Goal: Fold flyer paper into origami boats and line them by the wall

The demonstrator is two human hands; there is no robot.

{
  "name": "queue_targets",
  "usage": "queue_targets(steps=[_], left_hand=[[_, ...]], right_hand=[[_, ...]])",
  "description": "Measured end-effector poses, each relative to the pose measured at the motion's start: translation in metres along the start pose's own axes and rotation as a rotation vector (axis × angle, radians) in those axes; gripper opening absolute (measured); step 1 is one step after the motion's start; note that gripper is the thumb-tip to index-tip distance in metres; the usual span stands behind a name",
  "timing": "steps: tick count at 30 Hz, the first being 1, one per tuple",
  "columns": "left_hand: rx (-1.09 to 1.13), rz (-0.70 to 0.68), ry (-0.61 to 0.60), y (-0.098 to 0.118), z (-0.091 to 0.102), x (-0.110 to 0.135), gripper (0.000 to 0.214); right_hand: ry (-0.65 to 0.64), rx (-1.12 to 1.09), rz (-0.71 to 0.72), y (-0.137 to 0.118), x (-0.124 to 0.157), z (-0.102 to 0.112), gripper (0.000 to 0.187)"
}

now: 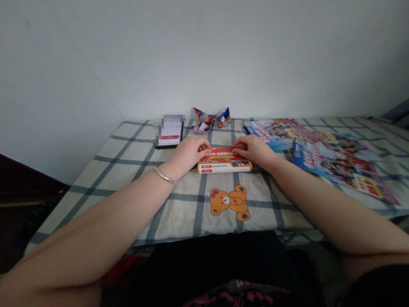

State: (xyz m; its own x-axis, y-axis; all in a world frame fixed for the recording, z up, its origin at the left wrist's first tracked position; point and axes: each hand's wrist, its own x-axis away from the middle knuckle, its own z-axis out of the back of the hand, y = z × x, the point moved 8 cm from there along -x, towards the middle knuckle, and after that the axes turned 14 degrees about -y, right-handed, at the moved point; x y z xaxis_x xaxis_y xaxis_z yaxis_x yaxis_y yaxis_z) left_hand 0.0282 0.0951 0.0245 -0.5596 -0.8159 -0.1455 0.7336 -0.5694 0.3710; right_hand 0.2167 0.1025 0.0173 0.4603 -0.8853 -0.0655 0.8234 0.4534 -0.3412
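Setting, as I read it over my remote feed: home bedroom. Evidence:
- bed (287, 221) across the lower frame, under a grey-checked sheet (134, 153) with a teddy bear print (230, 202) at centre
- bare white walls (204, 55) meeting in a corner, upper left
- phone (169, 132) and glossy leaflets (338, 164) loose on the sheet

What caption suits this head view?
Left hand and right hand hold a folded orange paper leaflet on a checked cloth near a black phone and colourful flyers.
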Motion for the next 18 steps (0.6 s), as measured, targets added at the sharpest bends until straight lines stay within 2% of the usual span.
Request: queue_targets(steps=[7,14,18], left_hand=[[-0.093,-0.029,-0.004,0.0031,-0.0005,0.0003,0.005],[-0.11,0.0,-0.034,0.001,-0.003,-0.0017,0.005],[-0.143,-0.033,0.012,0.003,-0.002,-0.0002,0.007]], right_hand=[[-0.007,-0.011,0.003,0.0037,-0.0023,-0.0014,0.014],[0.006,-0.024,0.036,0.0051,-0.0037,-0.0031,0.012],[0.05,0.008,0.1,0.0002,-0.0023,0.0008,0.009]])
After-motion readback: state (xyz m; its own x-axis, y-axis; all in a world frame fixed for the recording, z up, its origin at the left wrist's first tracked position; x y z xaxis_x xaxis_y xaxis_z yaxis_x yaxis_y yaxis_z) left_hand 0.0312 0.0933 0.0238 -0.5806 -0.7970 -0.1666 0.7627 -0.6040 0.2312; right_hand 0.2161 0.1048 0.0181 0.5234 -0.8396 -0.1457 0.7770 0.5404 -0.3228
